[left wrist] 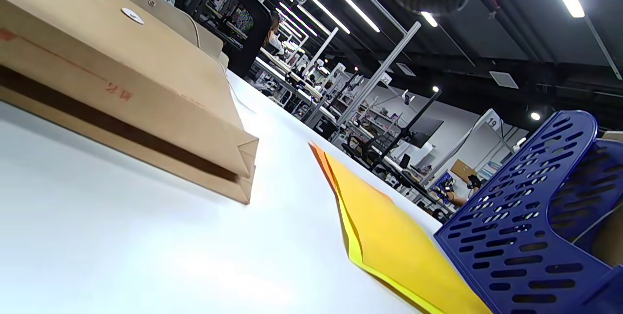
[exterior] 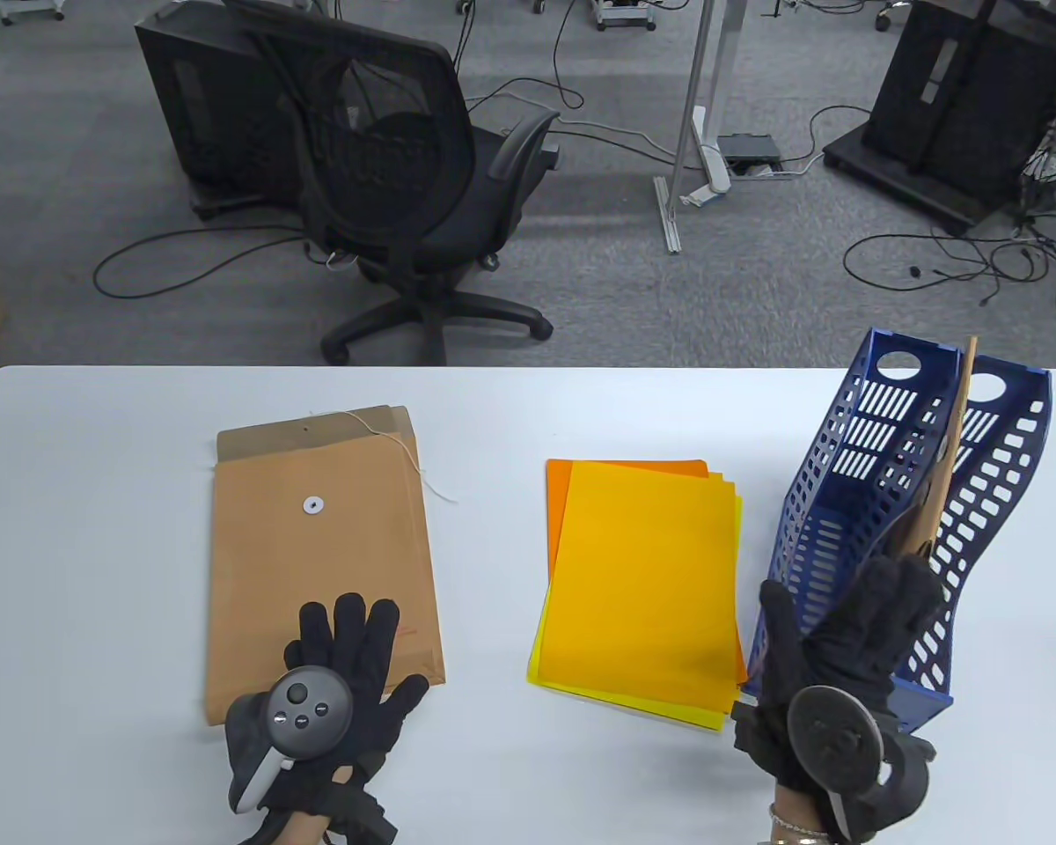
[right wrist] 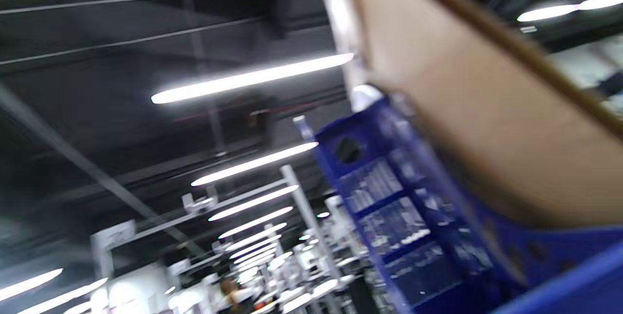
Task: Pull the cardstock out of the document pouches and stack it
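Note:
A brown document pouch (exterior: pixel 321 546) lies flat on the white table (exterior: pixel 97 528), its string loose; it also shows in the left wrist view (left wrist: pixel 121 80). My left hand (exterior: pixel 348 656) rests flat with spread fingers on its near edge. A stack of orange and yellow cardstock (exterior: pixel 642 590) lies at centre right, also in the left wrist view (left wrist: pixel 389 241). My right hand (exterior: pixel 880 607) grips the near end of another brown pouch (exterior: pixel 946 475) standing in the blue file rack (exterior: pixel 845 493). The right wrist view shows that pouch (right wrist: pixel 477 100) blurred above the rack (right wrist: pixel 389 197).
The blue two-slot file rack stands at the table's right side, next to the cardstock stack. An office chair (exterior: pixel 405 176) stands beyond the table's far edge. Cables run over the grey carpet.

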### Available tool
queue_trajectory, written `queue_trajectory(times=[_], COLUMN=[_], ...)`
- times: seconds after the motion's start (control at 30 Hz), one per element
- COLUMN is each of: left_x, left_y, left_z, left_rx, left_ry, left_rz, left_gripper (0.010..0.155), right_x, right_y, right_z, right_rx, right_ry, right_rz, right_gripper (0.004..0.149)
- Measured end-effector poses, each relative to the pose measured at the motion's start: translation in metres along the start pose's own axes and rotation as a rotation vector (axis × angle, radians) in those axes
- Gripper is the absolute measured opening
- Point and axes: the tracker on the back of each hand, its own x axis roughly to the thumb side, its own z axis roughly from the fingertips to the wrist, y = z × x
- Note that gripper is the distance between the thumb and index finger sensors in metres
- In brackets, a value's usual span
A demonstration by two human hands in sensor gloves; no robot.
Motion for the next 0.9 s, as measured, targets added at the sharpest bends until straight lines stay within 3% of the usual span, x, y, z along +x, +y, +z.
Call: queue_trajectory(times=[0.23,0.53,0.7,0.9], left_x=[-0.003,-0.006,-0.006,-0.006], left_y=[-0.005,-0.011,-0.010,-0.010], left_z=[-0.002,-0.005,-0.004,-0.004], left_rx=[-0.039,-0.078,-0.066,-0.062], left_ry=[0.006,0.017,0.011,0.001], left_rz=[-0.017,-0.014,-0.011,-0.010], left_gripper=[0.077,0.077,0.077,0.076], right_x=[-0.050,-0.069,-0.060,-0.023], right_y=[0.020,0.035,0.021,-0.011], right_z=[-0.017,-0.016,-0.017,-0.026], right_rx=[0.142,0.211,0.104,-0.079], right_ry=[0.278,0.352,0.294,0.131], right_rz=[-0.129,-0.165,-0.078,-0.094], right_gripper=[0.092,0.055,0.054,0.054])
